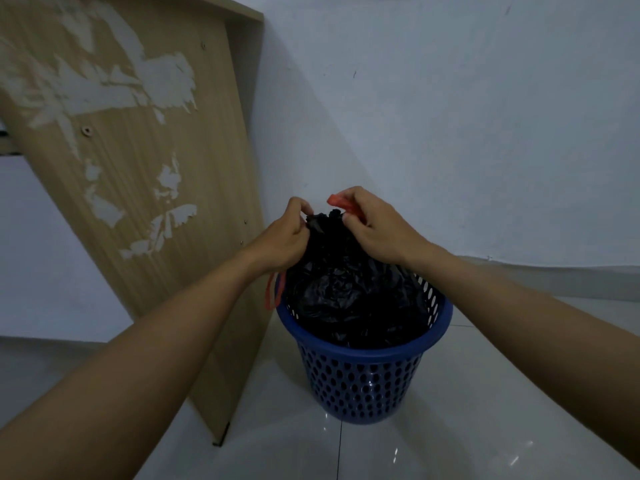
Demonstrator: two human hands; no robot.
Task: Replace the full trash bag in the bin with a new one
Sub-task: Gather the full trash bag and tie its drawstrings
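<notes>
White wall (450, 98); left hand (287, 237), right hand (374, 226) pinch black bag (346, 296) in bin (363, 375).

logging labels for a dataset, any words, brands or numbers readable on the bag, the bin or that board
None: no text can be read. The black trash bag, its orange drawstring, the blue bin, the wooden board, the wall and the floor show no print.

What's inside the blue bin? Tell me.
A black trash bag fills the blue bin, its top held by the left hand and right hand. Its contents and the bin's bottom are hidden.
</notes>
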